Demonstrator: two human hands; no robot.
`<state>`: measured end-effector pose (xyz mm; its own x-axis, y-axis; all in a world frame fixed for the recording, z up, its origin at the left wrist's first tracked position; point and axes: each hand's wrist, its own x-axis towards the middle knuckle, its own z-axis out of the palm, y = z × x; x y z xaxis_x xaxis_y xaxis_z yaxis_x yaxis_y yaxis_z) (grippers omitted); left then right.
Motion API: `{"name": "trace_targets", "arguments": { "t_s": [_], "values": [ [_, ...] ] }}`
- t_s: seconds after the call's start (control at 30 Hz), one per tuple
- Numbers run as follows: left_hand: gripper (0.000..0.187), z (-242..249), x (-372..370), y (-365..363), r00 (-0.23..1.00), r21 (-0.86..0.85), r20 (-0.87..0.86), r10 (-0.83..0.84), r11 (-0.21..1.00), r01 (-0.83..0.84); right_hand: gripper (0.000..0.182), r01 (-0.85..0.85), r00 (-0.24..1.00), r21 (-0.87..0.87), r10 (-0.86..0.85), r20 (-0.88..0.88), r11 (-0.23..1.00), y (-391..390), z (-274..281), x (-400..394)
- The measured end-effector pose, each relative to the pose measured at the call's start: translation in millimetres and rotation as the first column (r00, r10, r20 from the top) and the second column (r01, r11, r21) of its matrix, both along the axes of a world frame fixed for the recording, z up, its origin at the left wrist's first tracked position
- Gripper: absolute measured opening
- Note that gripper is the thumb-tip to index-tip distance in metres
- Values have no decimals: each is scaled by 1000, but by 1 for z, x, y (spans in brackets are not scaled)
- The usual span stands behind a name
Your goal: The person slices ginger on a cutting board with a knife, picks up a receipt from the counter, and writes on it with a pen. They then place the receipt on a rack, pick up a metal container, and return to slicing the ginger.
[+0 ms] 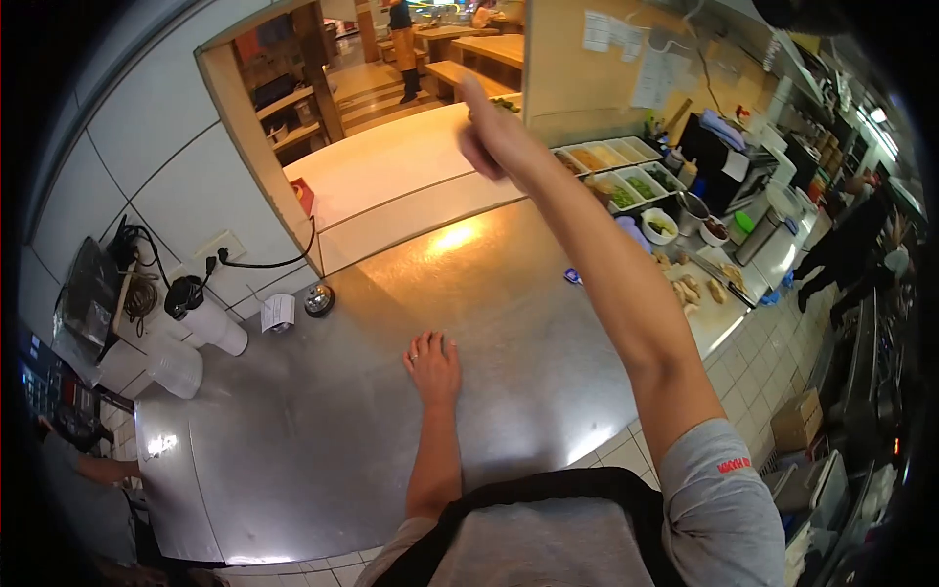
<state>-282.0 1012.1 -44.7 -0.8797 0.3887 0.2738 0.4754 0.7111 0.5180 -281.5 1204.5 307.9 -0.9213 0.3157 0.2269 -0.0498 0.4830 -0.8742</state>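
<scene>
My left hand point(431, 369) lies palm down on the steel counter point(391, 430), its fingers spread and a ring on one of them. My right arm stretches forward over the counter. At its end, my right hand point(496, 137) is raised in front of the pale serving ledge point(391, 161), slightly blurred. One finger points up and away while the others are curled in; I see nothing held. Just beyond this hand, some green food point(507, 104) shows on the ledge, partly hidden by the hand.
A call bell point(318, 300), paper slips point(278, 312) and a white cylinder point(210, 318) with cords stand left. Right are topping trays point(626, 186), a bowl point(659, 227) and a board with cut food point(699, 293). One person point(88, 489) is at lower left, another point(851, 245) far right.
</scene>
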Motion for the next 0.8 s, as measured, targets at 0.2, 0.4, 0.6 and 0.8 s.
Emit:
{"name": "trace_targets", "arguments": {
  "t_s": [0.2, 0.4, 0.6, 0.8],
  "values": [
    [39, 1, -6, 4, 998, -57, -61, 35, 998, -39, 91, -124, 989, 32, 121, 81, 992, -8, 27, 68],
    [40, -9, 5, -2, 979, -177, -204, -7, 984, -30, 44, -528, 770, 174, 382, 512, 832, 32, -132, 296],
    [47, -39, 35, 12, 956, -196, -280, 88, 970, -146, 42, 328, 457, 389, -504, 732, 861, 53, -354, 613],
    [44, -11, 169, 93, 977, -203, -168, 135, 965, -168, 44, 395, 520, 272, -458, 721, 878, 114, -422, 835]
  ]
}}
